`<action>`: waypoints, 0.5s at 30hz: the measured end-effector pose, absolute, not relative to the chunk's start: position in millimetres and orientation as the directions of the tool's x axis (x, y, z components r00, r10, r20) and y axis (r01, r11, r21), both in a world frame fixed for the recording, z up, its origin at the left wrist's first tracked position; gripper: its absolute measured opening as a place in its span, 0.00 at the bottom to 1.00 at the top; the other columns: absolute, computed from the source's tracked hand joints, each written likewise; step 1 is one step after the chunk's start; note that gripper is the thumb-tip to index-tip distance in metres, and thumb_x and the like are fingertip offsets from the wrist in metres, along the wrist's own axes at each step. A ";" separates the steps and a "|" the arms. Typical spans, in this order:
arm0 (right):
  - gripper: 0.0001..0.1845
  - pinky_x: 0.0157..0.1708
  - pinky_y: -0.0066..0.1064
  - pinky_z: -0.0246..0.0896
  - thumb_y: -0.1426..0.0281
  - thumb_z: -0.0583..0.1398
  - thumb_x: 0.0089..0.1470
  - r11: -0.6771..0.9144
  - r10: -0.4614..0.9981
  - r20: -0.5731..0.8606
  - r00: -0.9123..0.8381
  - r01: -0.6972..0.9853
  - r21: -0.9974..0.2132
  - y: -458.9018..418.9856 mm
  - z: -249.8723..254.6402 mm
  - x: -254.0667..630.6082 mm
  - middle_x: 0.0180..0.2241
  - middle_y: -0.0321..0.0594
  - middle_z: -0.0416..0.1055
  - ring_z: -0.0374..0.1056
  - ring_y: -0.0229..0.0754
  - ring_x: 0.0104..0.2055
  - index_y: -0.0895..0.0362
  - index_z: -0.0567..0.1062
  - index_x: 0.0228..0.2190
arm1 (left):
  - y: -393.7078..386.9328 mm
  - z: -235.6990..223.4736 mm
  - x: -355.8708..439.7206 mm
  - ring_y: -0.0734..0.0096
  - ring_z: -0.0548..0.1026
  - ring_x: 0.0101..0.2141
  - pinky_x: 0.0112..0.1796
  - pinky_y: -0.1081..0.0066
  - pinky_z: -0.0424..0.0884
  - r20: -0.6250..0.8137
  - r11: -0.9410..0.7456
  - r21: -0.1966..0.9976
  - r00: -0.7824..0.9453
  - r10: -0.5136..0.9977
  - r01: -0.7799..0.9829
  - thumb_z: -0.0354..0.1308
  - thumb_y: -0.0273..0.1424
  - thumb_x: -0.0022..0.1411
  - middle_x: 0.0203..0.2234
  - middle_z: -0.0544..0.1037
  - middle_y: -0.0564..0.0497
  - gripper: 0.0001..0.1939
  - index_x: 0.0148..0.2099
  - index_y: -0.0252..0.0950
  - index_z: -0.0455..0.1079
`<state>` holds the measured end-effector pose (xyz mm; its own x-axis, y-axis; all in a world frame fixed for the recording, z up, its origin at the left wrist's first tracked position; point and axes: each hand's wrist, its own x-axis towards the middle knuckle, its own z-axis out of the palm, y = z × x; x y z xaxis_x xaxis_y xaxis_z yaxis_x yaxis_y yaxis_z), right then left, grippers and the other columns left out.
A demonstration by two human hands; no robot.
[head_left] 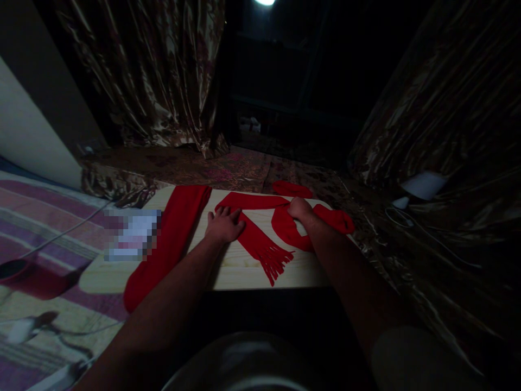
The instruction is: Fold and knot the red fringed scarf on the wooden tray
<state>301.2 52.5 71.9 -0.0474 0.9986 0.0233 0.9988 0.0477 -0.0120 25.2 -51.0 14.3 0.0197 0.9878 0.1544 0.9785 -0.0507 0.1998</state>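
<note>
A red scarf (256, 239) lies bent on a pale wooden board, its fringed end pointing toward me. My left hand (223, 224) rests flat beside the bend with its fingers spread, the fingertips on the cloth. Farther right, my right hand (300, 209) is closed on the scarf, its fingers mostly hidden. Around that hand the red cloth curves in a loose loop and trails off to the board's right end. Left of my left hand, a long folded red cloth (166, 244) lies across the board and hangs over the near edge.
The wooden board (232, 271) stands beside a striped bedspread (49, 206). A blurred-out item (134, 233) lies on its left part. Cables and a red object (44, 279) are on the bedspread. Patterned curtains (163, 81) hang behind, and a white lamp-like object (425, 184) is at right.
</note>
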 end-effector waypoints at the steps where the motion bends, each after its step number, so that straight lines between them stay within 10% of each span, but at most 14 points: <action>1: 0.19 0.45 0.32 0.66 0.72 0.61 0.54 0.032 0.998 0.049 -0.032 0.999 0.000 50.5 72.2 301.5 0.44 0.59 0.78 0.75 0.52 0.46 0.66 0.80 0.46 | -50.8 13.9 25.1 0.43 0.55 0.67 0.59 0.39 0.52 0.160 -0.055 0.199 0.023 0.987 0.978 0.40 0.53 0.67 0.68 0.61 0.40 0.35 0.71 0.47 0.58; 6: 0.28 0.57 0.35 0.60 0.77 0.57 0.56 0.274 0.926 0.247 -0.285 0.959 0.076 42.2 70.4 299.9 0.59 0.53 0.69 0.64 0.50 0.60 0.59 0.72 0.58 | -50.5 13.9 25.0 0.44 0.54 0.67 0.60 0.41 0.52 0.144 -0.044 0.200 0.015 0.989 0.979 0.40 0.53 0.67 0.68 0.60 0.42 0.35 0.71 0.48 0.58; 15: 0.20 0.51 0.36 0.64 0.67 0.54 0.63 0.214 0.976 -0.069 -0.206 0.966 0.143 40.2 71.6 294.4 0.48 0.57 0.78 0.74 0.53 0.51 0.61 0.81 0.48 | -50.8 13.0 24.5 0.43 0.56 0.66 0.59 0.40 0.53 0.168 -0.063 0.195 0.030 0.985 0.979 0.40 0.53 0.67 0.67 0.63 0.40 0.35 0.71 0.47 0.58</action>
